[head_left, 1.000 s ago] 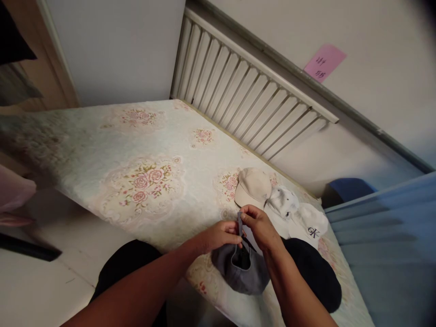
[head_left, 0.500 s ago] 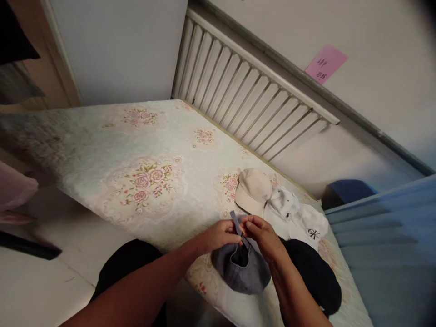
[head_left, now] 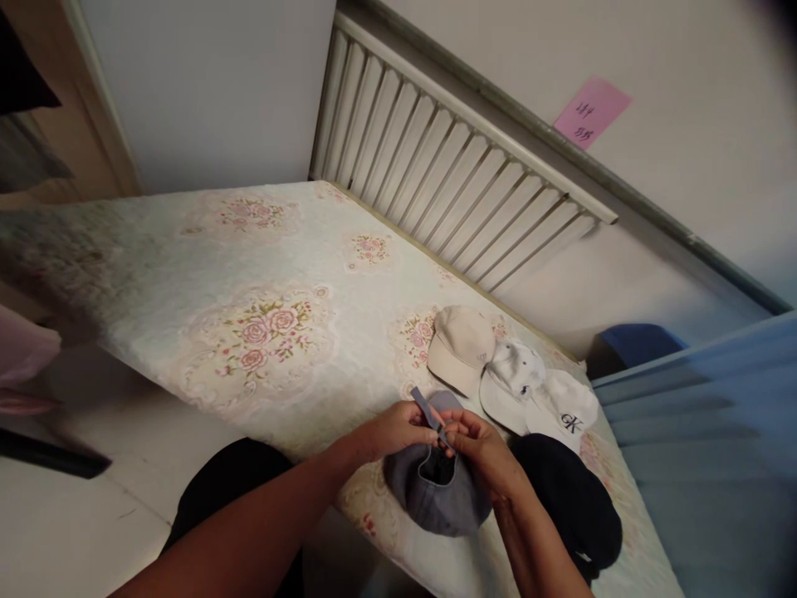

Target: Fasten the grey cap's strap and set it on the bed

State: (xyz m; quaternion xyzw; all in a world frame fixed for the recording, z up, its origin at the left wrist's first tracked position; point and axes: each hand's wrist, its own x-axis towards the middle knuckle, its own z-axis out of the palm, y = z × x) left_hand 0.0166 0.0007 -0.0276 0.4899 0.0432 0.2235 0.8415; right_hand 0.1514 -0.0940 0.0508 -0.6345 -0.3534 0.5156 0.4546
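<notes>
One gray cap (head_left: pixel 452 507) over the floral cover's (head_left: pixel 367 332) near edge, between 5 and 6 o'clock in view. Left hand (head_left: pixel 398 428) pinches its strap (head_left: pixel 422 402); right hand (head_left: pixel 479 440) closed on the strap too, fingertips nearly meeting. Clock from gray cap: CK cap (head_left: pixel 569 403) 2, "CK" legible; logo cap (head_left: pixel 510 374) 1, small dark logo; beige cap (head_left: pixel 461 340) 12, mark too small; black cap (head_left: pixel 569 498) 3. Pink note (head_left: pixel 593 112) 1, handwriting unclear. Radiator (head_left: pixel 448 154) 12, blue curtain (head_left: pixel 716 465) 3.
</notes>
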